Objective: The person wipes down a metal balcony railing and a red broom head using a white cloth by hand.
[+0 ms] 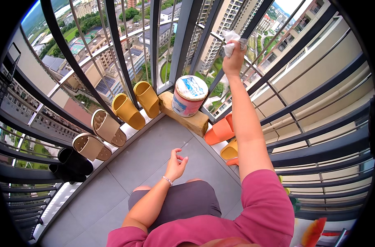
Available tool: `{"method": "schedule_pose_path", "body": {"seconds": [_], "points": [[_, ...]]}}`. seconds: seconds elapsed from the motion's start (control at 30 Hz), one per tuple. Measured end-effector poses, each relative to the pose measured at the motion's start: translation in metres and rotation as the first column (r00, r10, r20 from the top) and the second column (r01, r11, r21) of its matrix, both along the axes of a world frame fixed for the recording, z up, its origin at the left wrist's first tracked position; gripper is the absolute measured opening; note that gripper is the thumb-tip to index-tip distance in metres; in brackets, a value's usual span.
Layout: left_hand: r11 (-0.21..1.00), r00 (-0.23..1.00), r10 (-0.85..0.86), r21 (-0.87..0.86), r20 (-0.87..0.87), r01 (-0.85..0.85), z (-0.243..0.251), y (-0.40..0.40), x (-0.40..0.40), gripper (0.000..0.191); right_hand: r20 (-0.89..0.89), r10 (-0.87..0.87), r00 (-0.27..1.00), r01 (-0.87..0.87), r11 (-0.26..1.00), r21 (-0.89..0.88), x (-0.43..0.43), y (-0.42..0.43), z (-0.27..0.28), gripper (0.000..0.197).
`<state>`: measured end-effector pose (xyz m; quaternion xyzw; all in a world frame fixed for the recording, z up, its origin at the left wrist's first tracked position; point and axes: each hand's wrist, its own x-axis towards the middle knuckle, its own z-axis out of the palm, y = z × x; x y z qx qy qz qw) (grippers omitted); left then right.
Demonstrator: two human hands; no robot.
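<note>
My right hand (234, 60) is raised at the end of an outstretched arm. A crumpled white cloth or paper wipe (231, 35) is bunched in its fingers, against or close to a thin metal crossbar (217, 36) of the balcony railing. How firmly the wipe touches the bar cannot be made out. Lower down, my left hand (175, 166) hovers over my knees, fingers loosely bent and apart, holding nothing. A beaded bracelet (167, 180) circles that wrist. In the railing corner ahead, a lidded round tub (190, 95) stands on a rough tan block (190, 121).
Mustard slides (130, 112), beige slides (93, 148) and black shoes (74, 163) line the left ledge. An orange slide (219, 131) and a yellow one (230, 149) sit on the right ledge. Dark railing posts (184, 40) rise around grey floor tiles (138, 154); buildings lie far below.
</note>
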<state>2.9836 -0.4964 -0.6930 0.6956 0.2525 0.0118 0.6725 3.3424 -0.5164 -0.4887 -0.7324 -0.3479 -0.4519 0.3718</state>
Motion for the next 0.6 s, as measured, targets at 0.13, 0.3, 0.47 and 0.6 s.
{"method": "schedule_pose_path", "body": {"seconds": [0.13, 0.3, 0.47, 0.6], "points": [[0.998, 0.998, -0.058, 0.019, -0.037, 0.058, 0.006, 0.003, -0.005, 0.047, -0.365, 0.11, 0.924, -0.154, 0.984, -0.092, -0.018, -0.011, -0.129, 0.038], [0.995, 0.994, -0.094, 0.023, -0.061, 0.096, -0.001, 0.005, -0.002, 0.047, -0.7, -0.043, 0.713, -0.343, 0.849, -0.402, -0.014, -0.059, -0.17, 0.044], [1.0, 0.999, -0.029, -0.01, -0.027, 0.029, -0.01, 0.009, -0.001, 0.047, -0.599, -0.119, 0.792, -0.239, 0.842, -0.483, -0.031, -0.039, 0.011, 0.029], [0.998, 1.0, 0.011, -0.058, -0.019, -0.012, -0.007, 0.008, 0.0, 0.048, 0.039, -0.103, 0.994, 0.109, 0.956, -0.273, 0.005, 0.033, 0.187, 0.052]]}}
